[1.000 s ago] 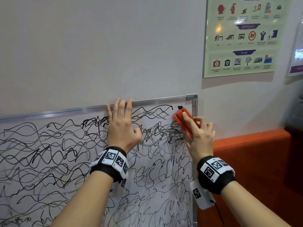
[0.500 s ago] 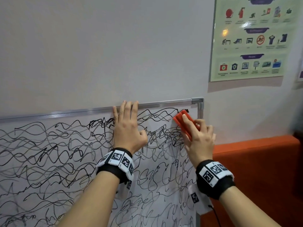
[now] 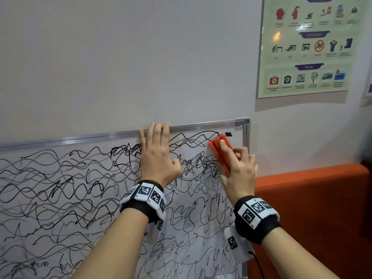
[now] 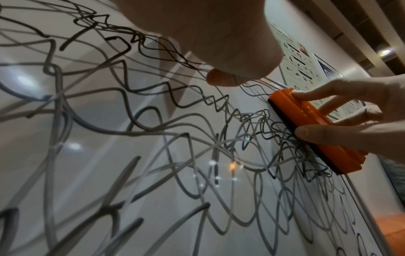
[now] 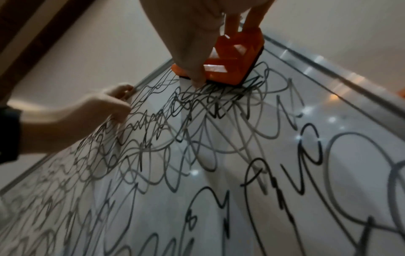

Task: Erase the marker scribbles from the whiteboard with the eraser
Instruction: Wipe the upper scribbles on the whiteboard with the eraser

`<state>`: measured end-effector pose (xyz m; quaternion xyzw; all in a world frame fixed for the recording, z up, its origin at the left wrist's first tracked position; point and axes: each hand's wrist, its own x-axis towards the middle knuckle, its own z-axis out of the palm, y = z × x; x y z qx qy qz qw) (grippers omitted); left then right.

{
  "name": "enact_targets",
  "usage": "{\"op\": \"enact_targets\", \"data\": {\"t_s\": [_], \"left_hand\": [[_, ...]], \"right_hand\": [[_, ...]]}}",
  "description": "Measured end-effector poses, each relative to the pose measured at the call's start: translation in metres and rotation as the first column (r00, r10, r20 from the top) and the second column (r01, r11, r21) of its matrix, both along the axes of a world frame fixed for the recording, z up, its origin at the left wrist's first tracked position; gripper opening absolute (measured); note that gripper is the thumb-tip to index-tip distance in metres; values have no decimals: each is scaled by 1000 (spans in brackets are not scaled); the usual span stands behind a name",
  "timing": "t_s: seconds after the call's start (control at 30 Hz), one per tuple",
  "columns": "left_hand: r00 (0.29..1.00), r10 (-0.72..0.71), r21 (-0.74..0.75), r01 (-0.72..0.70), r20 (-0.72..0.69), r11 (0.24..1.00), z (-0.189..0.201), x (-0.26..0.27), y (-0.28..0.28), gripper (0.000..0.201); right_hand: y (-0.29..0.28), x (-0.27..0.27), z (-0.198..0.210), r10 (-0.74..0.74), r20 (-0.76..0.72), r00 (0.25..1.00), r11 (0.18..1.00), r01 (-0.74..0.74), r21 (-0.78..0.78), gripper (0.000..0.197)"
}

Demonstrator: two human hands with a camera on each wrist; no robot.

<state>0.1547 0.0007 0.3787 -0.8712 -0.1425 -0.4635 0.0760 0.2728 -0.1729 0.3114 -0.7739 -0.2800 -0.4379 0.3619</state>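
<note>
right hand (image 3: 239, 174): fingers curl around orange eraser (image 3: 220, 153), pad flat on whiteboard (image 3: 60, 198) | left hand (image 3: 158, 156): fingers straight, pressing board | scribbles (image 3: 191, 164) between both hands

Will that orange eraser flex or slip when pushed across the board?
Probably stiff: the eraser has a ribbed hard plastic back. The right hand pinches its sides, so slipping looks unlikely. Its dark pad lies flat on the whiteboard, so it should glide.

Metal-framed whiteboard (image 3: 242, 122) against a pale wall, black marker scribbles (image 3: 60, 178) across it, orange eraser (image 3: 220, 153) pressed near its top right corner
</note>
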Motion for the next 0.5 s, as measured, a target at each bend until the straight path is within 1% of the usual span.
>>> {"op": "enact_targets", "data": {"t_s": [0.1,0.13,0.2,0.23,0.27,0.33,0.37,0.4,0.47,0.5], "left_hand": [[1000,10,0,-10,-5,1000,0,0,0,93],[1000,11,1,-11,-6,1000,-1,0,0,93],[1000,13,4,-13,-11,1000,0,0,1,93],[1000,18,8,-18,-15,1000,0,0,1,92],[999,25,12,-24,-21,1000,0,0,1,92],[999,37,17,-36,-34,999,0,-1,1,91],[998,39,17,-38,-39,999,0,-1,1,91],[998,39,16,-38,-39,999,0,-1,1,91],[999,38,15,-37,-38,999,0,-1,1,91],[998,40,17,-39,-39,999,0,-1,1,91]], "right_hand": [[2,-3,-3,22,69,997,997,-17,-70,67],[1,0,-1,18,52,998,998,-15,-58,67],[-1,3,3,10,-31,999,1000,-9,28,66],[0,2,2,15,-47,999,999,-13,49,66],[2,-1,0,20,-25,999,999,-19,29,66],[2,-3,-7,36,56,998,998,-33,-59,68],[0,-1,-7,38,64,997,997,-34,-75,68],[-1,2,-6,26,35,999,998,-24,-51,67],[-2,5,1,1,-65,998,997,4,71,64],[0,3,2,3,-90,996,995,6,99,63]]}}
